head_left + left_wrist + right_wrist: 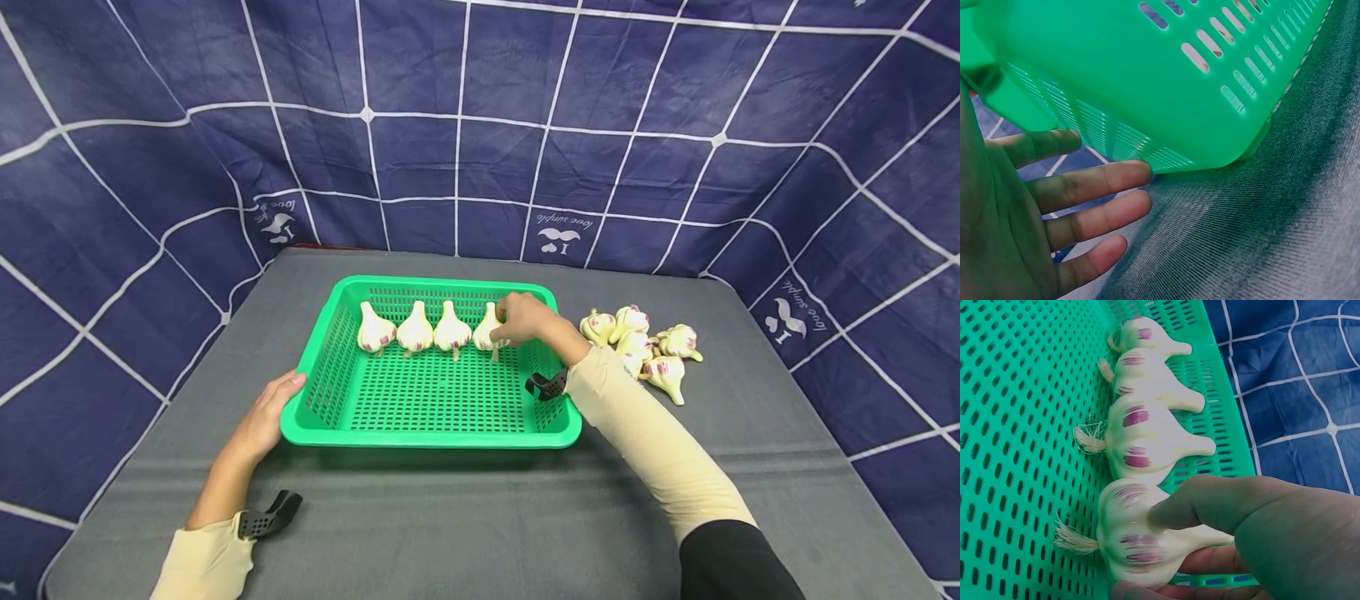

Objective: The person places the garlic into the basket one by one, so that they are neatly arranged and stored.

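A green plastic basket [442, 440] with slotted walls holds a row of several garlic bulbs along its far side, stems pointing away. My right hand [527, 320] grips the rightmost garlic bulb [1141, 540], thumb on top and fingers beneath, as the right wrist view shows. That bulb lies beside its neighbour [1147, 437] in the row. At the basket's left near corner is my left hand [264, 417], its fingers [1094, 184] extended by the outer wall in the left wrist view. The thumb is mostly hidden there.
Right of the basket, several more garlic bulbs [633, 348] lie in a loose pile, partly behind my right forearm. Grey cloth [450, 525] covers the table. A blue curtain [420, 158] with white grid lines stands behind and along both sides.
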A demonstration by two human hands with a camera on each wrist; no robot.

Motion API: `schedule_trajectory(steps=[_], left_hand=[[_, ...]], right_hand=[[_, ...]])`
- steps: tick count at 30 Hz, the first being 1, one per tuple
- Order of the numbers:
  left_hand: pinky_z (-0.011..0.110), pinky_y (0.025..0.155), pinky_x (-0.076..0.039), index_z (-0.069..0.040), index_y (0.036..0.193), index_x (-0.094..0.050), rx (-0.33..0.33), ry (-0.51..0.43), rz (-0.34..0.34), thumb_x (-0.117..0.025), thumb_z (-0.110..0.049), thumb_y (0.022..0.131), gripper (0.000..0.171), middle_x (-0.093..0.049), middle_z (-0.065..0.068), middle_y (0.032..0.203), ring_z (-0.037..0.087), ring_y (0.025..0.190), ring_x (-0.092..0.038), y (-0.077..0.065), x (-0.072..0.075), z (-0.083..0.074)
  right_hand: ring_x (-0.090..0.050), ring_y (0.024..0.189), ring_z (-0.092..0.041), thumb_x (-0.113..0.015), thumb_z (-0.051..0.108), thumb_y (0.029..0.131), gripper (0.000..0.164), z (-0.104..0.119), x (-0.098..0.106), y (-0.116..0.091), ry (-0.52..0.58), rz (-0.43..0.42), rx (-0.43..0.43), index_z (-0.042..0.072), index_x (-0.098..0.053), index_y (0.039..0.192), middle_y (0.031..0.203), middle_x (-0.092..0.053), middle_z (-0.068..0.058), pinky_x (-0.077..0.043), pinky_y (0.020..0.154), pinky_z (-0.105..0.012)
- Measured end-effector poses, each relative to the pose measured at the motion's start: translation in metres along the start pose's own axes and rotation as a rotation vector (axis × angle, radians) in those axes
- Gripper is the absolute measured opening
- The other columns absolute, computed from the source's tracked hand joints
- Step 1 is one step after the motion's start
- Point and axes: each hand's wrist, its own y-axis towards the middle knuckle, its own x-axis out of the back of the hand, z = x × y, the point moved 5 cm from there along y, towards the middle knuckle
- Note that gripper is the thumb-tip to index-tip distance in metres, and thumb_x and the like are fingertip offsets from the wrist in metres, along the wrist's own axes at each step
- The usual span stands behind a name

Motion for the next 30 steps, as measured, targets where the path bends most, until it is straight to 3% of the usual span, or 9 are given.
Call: schedule_trajectory(steps=[7, 13, 16, 20, 21, 23, 26, 28, 30], left_hand=[[0.006, 0.09, -0.031, 0.021, 0.13, -0.048, 0.041, 0.075, -0.012, -0.028, -0.019, 0.107, 0.051, -0.058, 0.021, 0.122, -0.012, 0.105, -0.045, 0.0, 0.0, 0.004], [0.007, 0.088, -0.033, 0.02, 0.128, -0.05, 0.051, 0.059, -0.018, -0.029, -0.018, 0.106, 0.049, -0.061, -0.011, 0.11, -0.01, 0.1, -0.048, 0.0, 0.0, 0.006], [0.007, 0.088, -0.033, 0.021, 0.128, -0.049, 0.053, 0.05, -0.019, -0.029, -0.019, 0.106, 0.049, -0.063, -0.011, 0.109, -0.01, 0.099, -0.048, 0.0, 0.001, 0.004], [0.007, 0.089, -0.032, 0.021, 0.128, -0.049, 0.043, 0.035, -0.017, -0.029, -0.019, 0.106, 0.05, -0.06, -0.021, 0.108, -0.01, 0.1, -0.047, 0.0, 0.001, 0.002], [0.007, 0.088, -0.032, 0.021, 0.128, -0.049, 0.036, 0.031, -0.016, -0.029, -0.019, 0.106, 0.05, -0.056, -0.03, 0.104, -0.01, 0.1, -0.048, 0.0, 0.001, 0.002], [0.006, 0.089, -0.032, 0.022, 0.128, -0.049, 0.031, 0.035, -0.017, -0.029, -0.019, 0.106, 0.05, -0.055, -0.031, 0.105, -0.011, 0.101, -0.047, 0.001, 0.001, 0.002], [0.006, 0.089, -0.031, 0.022, 0.128, -0.049, 0.032, 0.039, -0.017, -0.029, -0.02, 0.106, 0.05, -0.054, -0.032, 0.105, -0.011, 0.101, -0.047, 0.001, 0.001, 0.002], [0.006, 0.088, -0.032, 0.021, 0.128, -0.049, 0.04, 0.039, -0.019, -0.029, -0.02, 0.106, 0.05, -0.054, -0.031, 0.104, -0.01, 0.1, -0.047, 0.001, 0.001, 0.003], [0.006, 0.088, -0.032, 0.021, 0.128, -0.049, 0.047, 0.04, -0.02, -0.029, -0.02, 0.106, 0.051, -0.054, -0.031, 0.104, -0.01, 0.1, -0.047, 0.0, 0.002, 0.004]], right_hand=[[-0.071, 0.071, -0.028, -0.065, 0.014, 0.085, 0.047, -0.001, -0.001, -0.001, -0.013, 0.015, 0.02, 0.018, -0.026, 0.06, 0.053, -0.022, 0.008, -0.029, 0.048, -0.022], [-0.07, 0.066, -0.026, -0.07, 0.021, 0.086, 0.051, 0.0, 0.001, -0.004, -0.034, -0.026, 0.013, 0.018, -0.029, 0.056, 0.048, -0.034, 0.007, -0.03, 0.048, -0.022], [-0.052, 0.047, -0.015, -0.071, 0.025, 0.087, 0.052, 0.004, 0.006, -0.007, -0.086, -0.067, 0.043, 0.018, -0.031, 0.054, 0.049, -0.033, 0.007, -0.029, 0.049, -0.023], [-0.024, 0.049, -0.009, -0.069, 0.032, 0.09, 0.046, 0.008, 0.015, -0.014, -0.137, -0.111, 0.078, 0.013, -0.041, 0.058, 0.054, -0.027, 0.008, -0.031, 0.055, -0.028], [-0.027, 0.05, -0.009, -0.069, 0.033, 0.091, 0.04, 0.008, 0.018, -0.017, -0.13, -0.115, 0.078, 0.011, -0.051, 0.063, 0.053, -0.029, 0.007, -0.039, 0.061, -0.029], [-0.033, 0.048, -0.01, -0.068, 0.034, 0.092, 0.031, 0.007, 0.022, -0.022, -0.101, -0.126, 0.093, 0.004, -0.067, 0.084, 0.05, -0.035, 0.006, -0.046, 0.083, -0.037], [-0.046, 0.051, -0.011, -0.069, 0.034, 0.093, 0.047, 0.004, 0.031, -0.031, -0.048, -0.156, 0.121, -0.005, -0.067, 0.118, 0.051, -0.052, 0.004, -0.027, 0.111, -0.052], [-0.057, 0.055, -0.012, -0.07, 0.033, 0.092, 0.052, 0.001, 0.036, -0.037, -0.009, -0.18, 0.136, -0.007, -0.063, 0.124, 0.063, -0.066, 0.0, -0.017, 0.114, -0.055], [-0.066, 0.064, -0.014, -0.07, 0.034, 0.092, 0.054, -0.003, 0.04, -0.043, 0.041, -0.197, 0.133, -0.007, -0.061, 0.126, 0.081, -0.073, -0.006, -0.022, 0.113, -0.053]])
